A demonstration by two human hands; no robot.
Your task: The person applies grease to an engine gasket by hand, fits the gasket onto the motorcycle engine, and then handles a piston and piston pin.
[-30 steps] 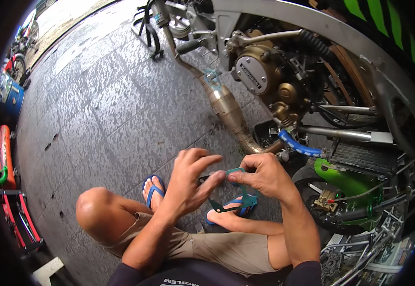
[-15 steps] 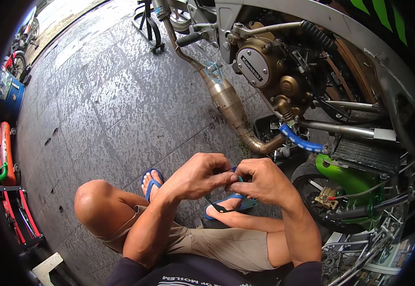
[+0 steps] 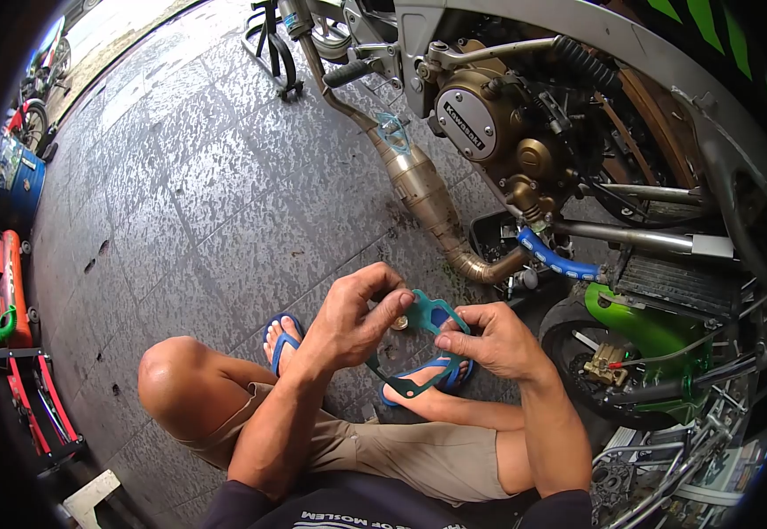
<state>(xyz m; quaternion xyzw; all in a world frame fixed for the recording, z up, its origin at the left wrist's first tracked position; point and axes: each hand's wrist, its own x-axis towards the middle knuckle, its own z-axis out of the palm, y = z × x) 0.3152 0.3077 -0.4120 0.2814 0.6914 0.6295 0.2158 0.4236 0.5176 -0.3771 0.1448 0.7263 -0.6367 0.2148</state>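
Note:
A thin teal gasket [image 3: 424, 310] with an irregular looped outline is held up between my hands, above my sandalled foot. My left hand [image 3: 359, 316] pinches its upper left edge between thumb and fingers. On the other side, my right hand [image 3: 496, 342] grips the right edge with thumb and forefinger. The gasket's lower part [image 3: 410, 392] hangs down over the foot. Ahead of my hands stands a motorcycle with a bronze Kawasaki engine [image 3: 480, 132]. Its exhaust pipe [image 3: 423, 189] curves down in front, and a thin light-blue looped piece [image 3: 392, 132] lies on it.
A blue hose [image 3: 560, 257] runs from the engine to the radiator [image 3: 674, 286]. The green front fender and wheel [image 3: 577, 353] are close on the right. At left are a red floor jack [image 3: 11, 286], a red-and-black stand [image 3: 40, 397] and a blue drum [image 3: 22, 181].
My hands have moved apart from being close together, and the gasket is now spread open between them. My left hand has risen slightly; my right has shifted a little lower.

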